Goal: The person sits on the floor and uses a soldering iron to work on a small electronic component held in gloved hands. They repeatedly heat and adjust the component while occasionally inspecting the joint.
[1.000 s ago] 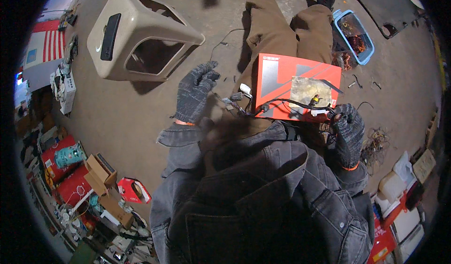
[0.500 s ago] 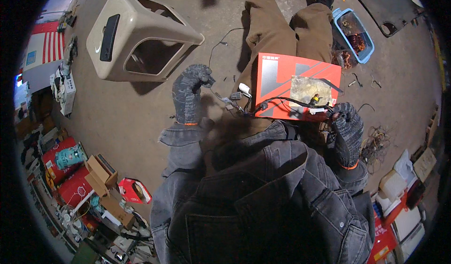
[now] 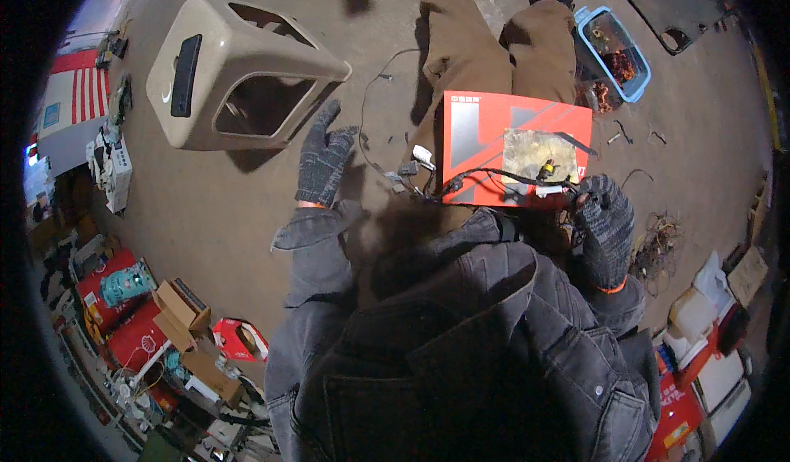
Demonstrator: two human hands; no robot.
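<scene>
A black wiring harness (image 3: pixel 494 172) lies across a red and grey box (image 3: pixel 476 125) on my lap. My right hand (image 3: pixel 606 230), in a dark knit glove, is closed around the harness's right end. Beneath the harness, on the box, sits a worn yellowish pad (image 3: pixel 518 151) with a small yellow and black part (image 3: pixel 547 168). My left hand (image 3: pixel 326 156), gloved alike, is open with fingers stretched forward and holds nothing. Between that hand and the box hang connectors (image 3: pixel 410 168) and a white plug (image 3: pixel 424 156). A thin wire (image 3: pixel 368 108) runs from them over the floor.
A beige plastic stool (image 3: pixel 202 67) lies tipped over at the far left, with a black phone-like slab (image 3: pixel 186 75) on it. Far right stands a blue-rimmed bin (image 3: pixel 643 88) of copper-coloured scrap. Tangled wires (image 3: pixel 658 248) lie right of me. Cardboard boxes (image 3: pixel 174 310) and clutter line the left.
My left hand has let go of the thin wire and opened, its fingers now reaching forward. The wire has dropped onto the floor. My right hand keeps its hold on the harness.
</scene>
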